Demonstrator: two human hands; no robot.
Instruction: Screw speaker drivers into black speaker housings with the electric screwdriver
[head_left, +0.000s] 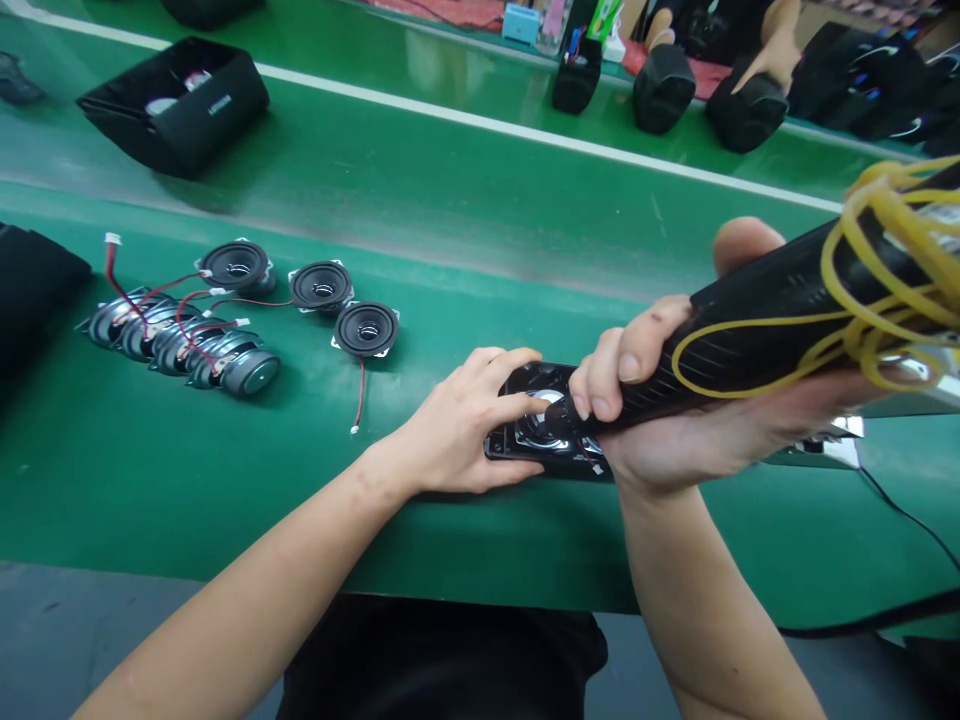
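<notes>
My right hand is wrapped round a black electric screwdriver with yellow bands looped about its upper part. The tool slants down to the left; its tip is hidden near a black speaker panel lying on the green bench. Silvery speaker drivers sit in this panel, one partly covered by my fingers. My left hand grips the panel's left end, thumb on the near side and fingers over the far side, with one finger stretched towards the driver. The panel's right part is hidden behind my right hand.
Left on the bench lie a row of speaker drivers with red wires and three face-up ones. A black speaker housing stands farther back on the green surface. Across it, another person's hands touch black housings.
</notes>
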